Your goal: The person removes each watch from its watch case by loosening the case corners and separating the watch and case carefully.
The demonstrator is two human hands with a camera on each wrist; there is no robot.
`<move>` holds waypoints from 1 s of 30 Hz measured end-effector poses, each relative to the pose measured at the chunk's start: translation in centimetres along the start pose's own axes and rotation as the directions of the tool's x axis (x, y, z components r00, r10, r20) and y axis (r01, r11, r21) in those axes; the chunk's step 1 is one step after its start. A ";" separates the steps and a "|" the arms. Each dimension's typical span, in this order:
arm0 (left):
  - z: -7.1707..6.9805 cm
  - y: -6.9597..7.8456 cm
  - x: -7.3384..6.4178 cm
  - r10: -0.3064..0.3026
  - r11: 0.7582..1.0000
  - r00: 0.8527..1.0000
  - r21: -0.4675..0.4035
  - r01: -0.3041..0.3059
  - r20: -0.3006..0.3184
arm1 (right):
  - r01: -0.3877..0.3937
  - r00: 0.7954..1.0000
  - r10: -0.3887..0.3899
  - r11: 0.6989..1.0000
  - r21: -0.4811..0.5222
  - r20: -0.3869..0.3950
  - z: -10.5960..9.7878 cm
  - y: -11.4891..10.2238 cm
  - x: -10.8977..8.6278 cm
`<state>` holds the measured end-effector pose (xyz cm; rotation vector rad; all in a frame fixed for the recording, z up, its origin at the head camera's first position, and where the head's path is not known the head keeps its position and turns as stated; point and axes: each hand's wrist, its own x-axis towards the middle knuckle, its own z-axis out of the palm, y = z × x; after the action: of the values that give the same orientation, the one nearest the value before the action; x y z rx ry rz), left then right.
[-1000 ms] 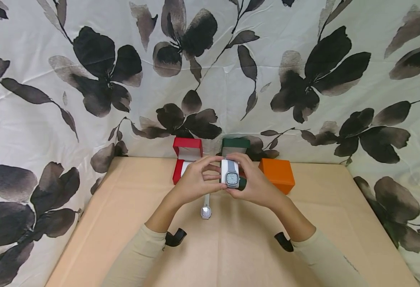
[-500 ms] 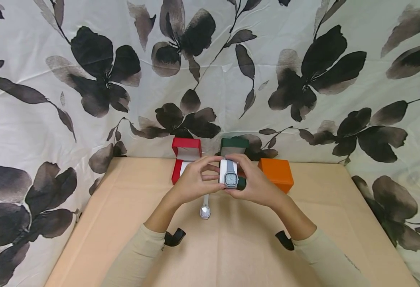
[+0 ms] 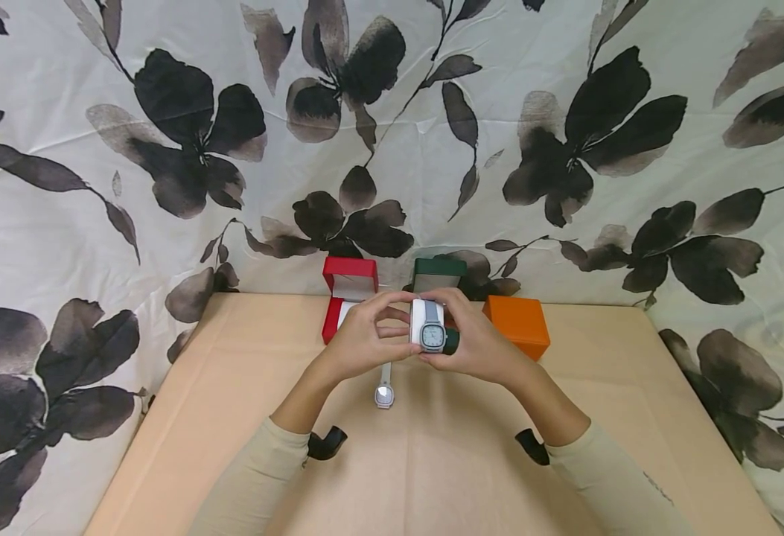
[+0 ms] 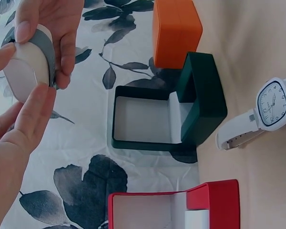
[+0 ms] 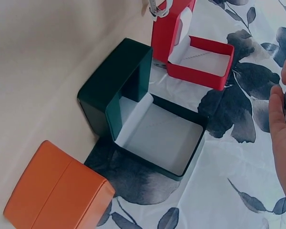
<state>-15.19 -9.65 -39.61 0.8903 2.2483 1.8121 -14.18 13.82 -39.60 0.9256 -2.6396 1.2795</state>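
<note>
Above the middle of the table, both hands hold a watch (image 3: 432, 337) with a blue-grey strap (image 4: 46, 45), wrapped round a white watch cushion (image 3: 418, 320). My left hand (image 3: 359, 336) grips its left side, fingertips at the top and thumb below. On the right side, my right hand (image 3: 477, 339) pinches it the same way. The watch face points up towards the head camera; the left wrist view shows the cushion's bare end instead. Only the edge of the right hand and a sliver of the held bundle show in the right wrist view.
A white watch (image 3: 384, 395) lies on the table below the hands. Behind them stand an open red box (image 3: 351, 274) holding something white and an open green box (image 5: 115, 86), partly covered by the hands. An orange box (image 3: 517, 327), closed, sits at right. Floral cloth (image 3: 432, 149) hangs behind.
The hands and the watch on its cushion stay nearly in place. Only a slight shift of the head view shows.
</note>
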 end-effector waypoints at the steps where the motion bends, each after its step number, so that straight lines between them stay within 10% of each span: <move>1: 0.0 0.0 0.0 0.004 1.000 1.000 0.001 -0.004 -0.003 | 0.003 1.000 -0.003 1.000 0.000 -0.001 0.0 0.0 0.0; 30: 0.0 0.0 -0.1 0.028 0.999 1.000 0.018 -0.028 0.014 | 0.039 0.999 -0.039 0.998 -0.058 0.011 0.1 -0.1 -0.1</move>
<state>-15.13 -9.75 -39.65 0.9392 2.2585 1.7942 -14.06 13.75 -39.58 0.9722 -2.6374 1.1857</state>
